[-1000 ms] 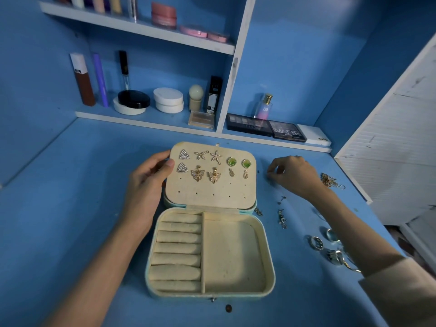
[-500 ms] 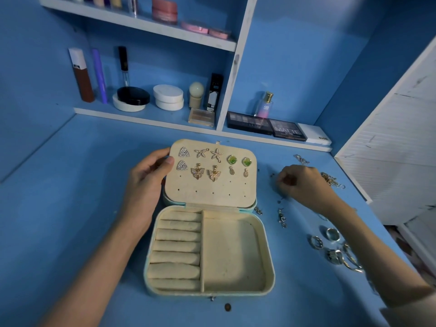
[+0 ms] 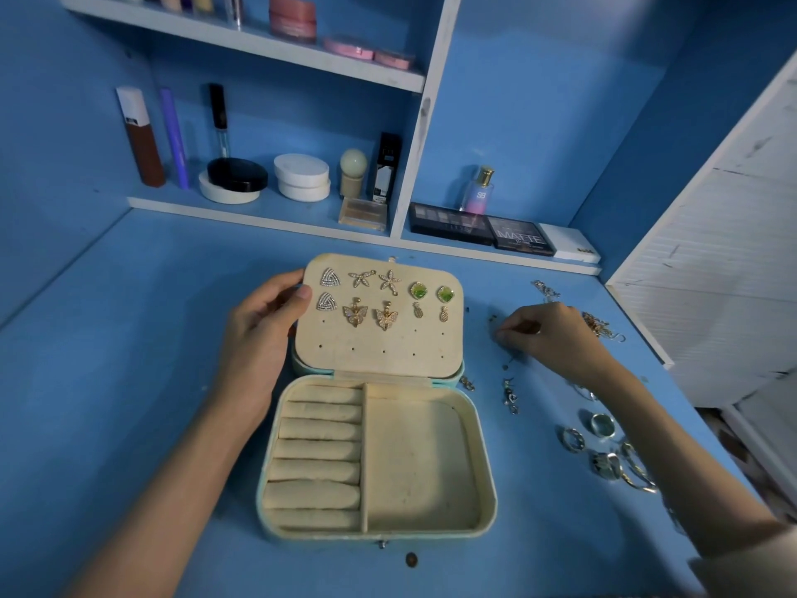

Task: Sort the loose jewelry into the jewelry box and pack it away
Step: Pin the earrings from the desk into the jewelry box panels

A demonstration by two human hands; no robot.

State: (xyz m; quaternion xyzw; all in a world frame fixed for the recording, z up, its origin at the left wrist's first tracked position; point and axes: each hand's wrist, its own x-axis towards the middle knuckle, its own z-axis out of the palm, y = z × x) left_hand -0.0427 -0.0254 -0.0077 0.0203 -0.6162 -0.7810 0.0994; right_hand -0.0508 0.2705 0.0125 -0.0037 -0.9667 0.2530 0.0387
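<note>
While L [image 3: 258, 328] on lid [image 3: 379, 345], R [image 3: 556, 334] curled.

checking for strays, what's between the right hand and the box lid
Head view: mostly bare blue table between the right hand and the lid, apart from a few tiny dark specks, too small to identify.

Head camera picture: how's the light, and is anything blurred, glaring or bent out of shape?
Head view: dim, even bluish light, no strong glare. Head view: soft shadow left of the jewelry box and under the left hand. Head view: wide-angle bending tilts the shelf divider and the white cabinet. Head view: earrings on the lid look sharp, rings at the right softer.
</note>
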